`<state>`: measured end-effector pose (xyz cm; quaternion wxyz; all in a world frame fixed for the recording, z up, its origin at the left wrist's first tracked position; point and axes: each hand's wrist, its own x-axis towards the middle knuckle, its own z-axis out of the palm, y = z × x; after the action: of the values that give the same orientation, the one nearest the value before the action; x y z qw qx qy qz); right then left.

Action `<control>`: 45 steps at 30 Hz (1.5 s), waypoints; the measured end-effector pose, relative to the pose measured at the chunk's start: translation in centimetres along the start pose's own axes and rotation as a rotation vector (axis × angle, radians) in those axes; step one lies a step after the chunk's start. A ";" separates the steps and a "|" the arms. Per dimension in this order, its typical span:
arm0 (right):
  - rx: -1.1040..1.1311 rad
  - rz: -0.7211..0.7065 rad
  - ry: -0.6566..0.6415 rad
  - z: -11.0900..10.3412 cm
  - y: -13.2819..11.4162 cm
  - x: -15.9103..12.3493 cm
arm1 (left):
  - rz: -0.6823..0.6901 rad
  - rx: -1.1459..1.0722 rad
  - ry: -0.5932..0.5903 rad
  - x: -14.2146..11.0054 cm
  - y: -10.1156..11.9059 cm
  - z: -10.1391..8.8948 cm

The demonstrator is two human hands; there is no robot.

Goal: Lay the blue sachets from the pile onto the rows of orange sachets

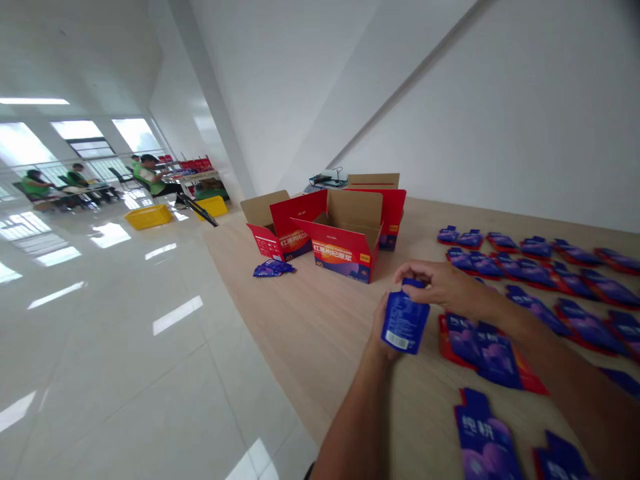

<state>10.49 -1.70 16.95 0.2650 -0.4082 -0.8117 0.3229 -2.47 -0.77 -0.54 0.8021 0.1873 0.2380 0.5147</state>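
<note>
A blue pouch [406, 323] with white print and a barcode is held upright above the table. My left hand [382, 327] is closed around its left side, the fingers mostly hidden behind it. At the top, my right hand [434, 283] pinches the pouch's narrow neck. Just beyond stands an open red carton [337, 257] with its flaps up; its inside is mostly hidden. Close under my right forearm lie overlapping blue and red pouches [483, 350], flat on the table.
Two more open cartons, a left one [267, 241] and a rear one [395, 213], flank the front carton. A few pouches [273, 268] lie near the table's left edge. Rows of pouches [535, 248] cover the right side. Yellow bins [149, 217] and seated people [150, 175] are farther off.
</note>
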 end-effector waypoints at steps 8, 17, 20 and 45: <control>-0.071 0.078 0.162 -0.5 6.3 -3.8 | -0.001 0.396 -0.279 -1.9 -0.3 0.4; 0.081 0.233 0.318 4.4 5.7 -7.4 | 0.097 0.199 -0.225 -1.7 -0.1 2.1; 0.027 0.233 0.369 5.8 6.0 -8.3 | 0.101 0.176 -0.206 -1.7 0.0 2.3; -0.355 0.067 0.442 7.1 3.5 -14.9 | -0.040 0.321 -0.234 -5.7 -3.0 7.6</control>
<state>15.12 -14.76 7.26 0.3492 -0.5352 -0.7641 0.0876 2.10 -7.61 5.12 0.7942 0.3664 0.2261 0.4288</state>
